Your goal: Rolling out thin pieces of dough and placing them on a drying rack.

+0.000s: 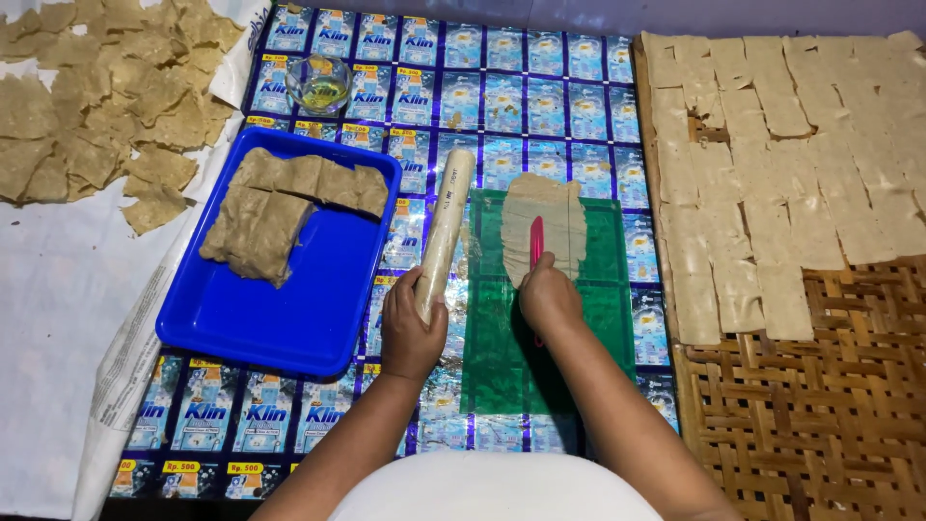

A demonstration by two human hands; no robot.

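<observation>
- Now I see my left hand (410,333) wrapped around the rolling pin (445,232), just left of the green sheet (502,357).
- My right hand (548,294) grips a pink cutter (536,243) on the flat dough (545,227) lying on that sheet.
- I think this dough is thin, soft and tears easily; lift it by the edges.
</observation>
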